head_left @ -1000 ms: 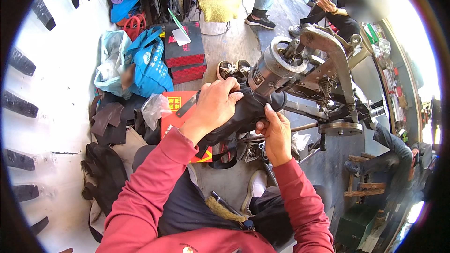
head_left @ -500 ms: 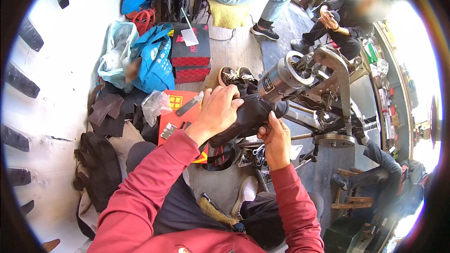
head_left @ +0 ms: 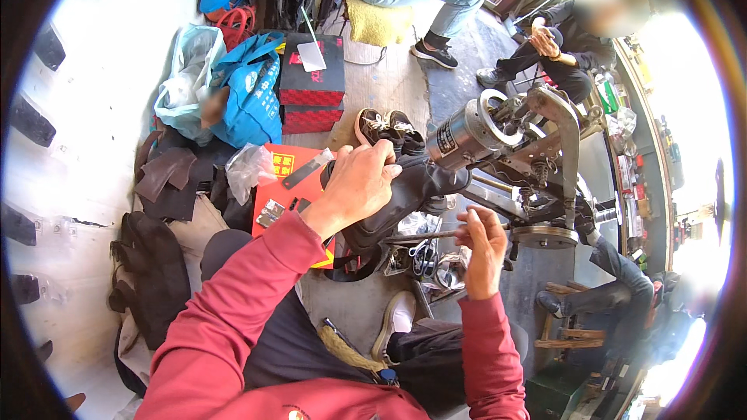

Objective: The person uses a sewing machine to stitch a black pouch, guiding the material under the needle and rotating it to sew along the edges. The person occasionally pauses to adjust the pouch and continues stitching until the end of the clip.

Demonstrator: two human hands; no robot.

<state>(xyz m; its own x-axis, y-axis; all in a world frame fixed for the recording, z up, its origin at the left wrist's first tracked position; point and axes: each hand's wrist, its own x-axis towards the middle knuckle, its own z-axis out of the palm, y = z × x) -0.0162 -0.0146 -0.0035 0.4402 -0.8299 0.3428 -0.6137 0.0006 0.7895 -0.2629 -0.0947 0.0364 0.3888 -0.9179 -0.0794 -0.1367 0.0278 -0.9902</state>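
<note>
Cluttered pavement workshop, with a black boot (head_left: 405,194) mounted on the arm of a cobbler's stitching machine (head_left: 506,148).
Left hand (head_left: 359,184) clasped the boot from above; its length ran toward the machine. Right hand (head_left: 482,239), just right and below, pinched a thin tool.

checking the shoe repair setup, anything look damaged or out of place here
Nothing looks damaged. The left hand presses a black boot on the metal stitching machine; the right hand pinches something thin beneath. Leather scraps lie loosely heaped on the floor.
</note>
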